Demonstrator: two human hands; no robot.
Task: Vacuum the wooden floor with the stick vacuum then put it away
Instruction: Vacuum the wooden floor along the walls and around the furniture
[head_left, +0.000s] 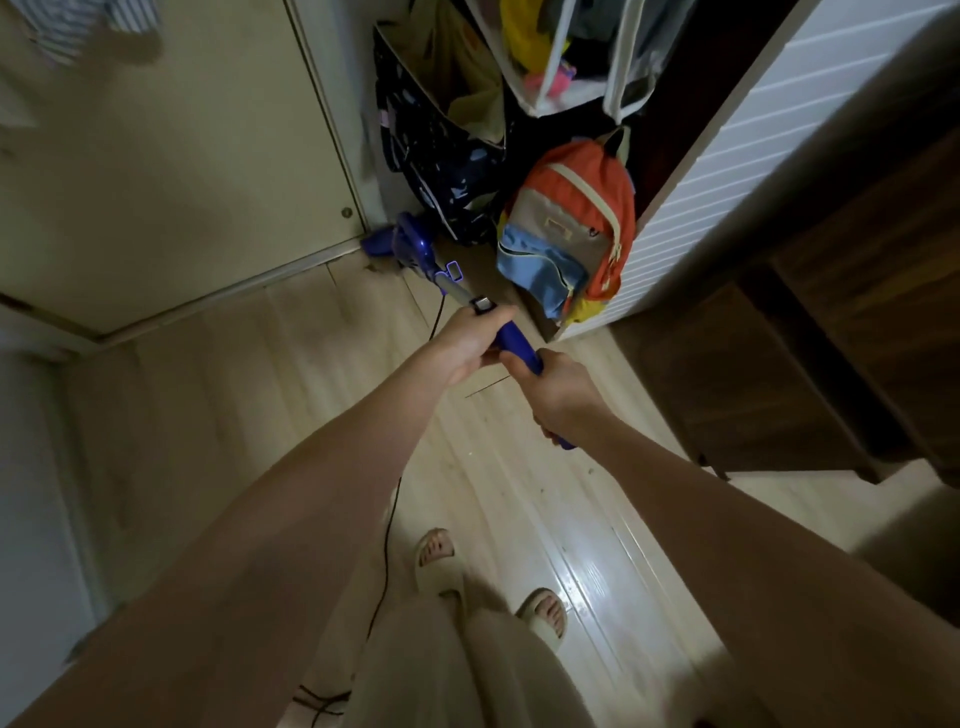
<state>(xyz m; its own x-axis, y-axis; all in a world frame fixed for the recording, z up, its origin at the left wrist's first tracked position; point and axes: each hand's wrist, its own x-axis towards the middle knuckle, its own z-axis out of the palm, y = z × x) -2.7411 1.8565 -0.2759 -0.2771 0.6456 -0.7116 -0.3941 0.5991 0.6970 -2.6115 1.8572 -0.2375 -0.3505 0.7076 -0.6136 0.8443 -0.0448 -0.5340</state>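
Both hands grip the stick vacuum (511, 340) near the middle of the frame. The left hand (465, 345) closes round the handle higher in the frame, just below the black fitting where the tube begins; the right hand (558, 392) wraps the lower end of the blue handle, closer to the person, so the left hand is the nearer one to the vacuum's head. The long axis runs from the hands up and to the left, ending at the blue head (402, 241), which sits on the wooden floor (519, 493) in the corner at upper centre.

That corner is tight. A pale door (171, 171) and its sill close the left side, with the head touching or just beside the sill. A dark patterned bag (441, 171) stands just behind the head, and an orange and blue backpack (566, 228) leans just to its right against a white slatted panel (769, 156). Dark wooden furniture (779, 374) fills the right of the frame. A black cord (387, 545) trails down the floor past the person's sandalled feet (543, 618) at the bottom.

Open room lies mostly back along the tube's own line, toward the lower centre of the frame, so a pull straight back looks the freest stroke. The cord near the feet could snag.
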